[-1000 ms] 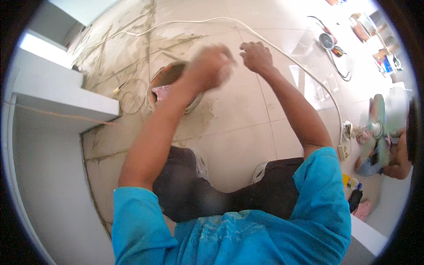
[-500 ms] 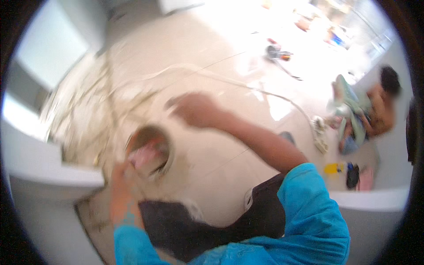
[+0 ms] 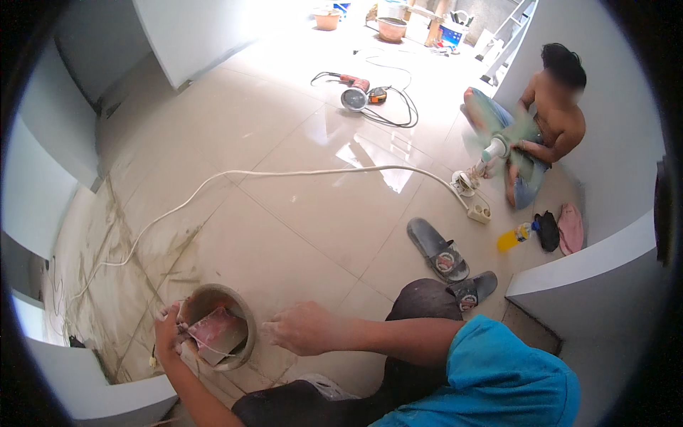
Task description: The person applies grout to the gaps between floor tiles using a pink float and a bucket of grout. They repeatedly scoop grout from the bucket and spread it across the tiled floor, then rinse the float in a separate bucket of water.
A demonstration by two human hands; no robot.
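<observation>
My left hand (image 3: 171, 333) grips the rim of a small round bowl (image 3: 245, 324) on the tiled floor, low and left in the head view. Inside the bowl lies a flat pinkish trowel blade (image 3: 217, 333) smeared with wet paste. My right hand (image 3: 302, 327) hovers just right of the bowl, fingers loosely curled, holding nothing that I can see. My forearm runs from it to a blue sleeve (image 3: 498, 370) at the lower right.
A white cable (image 3: 284, 173) crosses the floor to a power strip (image 3: 479, 212). Two dark sandals (image 3: 437, 249) lie near my knee. Another person (image 3: 541, 121) sits against the right wall. A power tool (image 3: 356, 96) lies further back. White walls stand left and right.
The view has swung upward, showing more of the room. My left hand has settled on the bowl's rim and my right hand has dropped from above to beside the bowl.
</observation>
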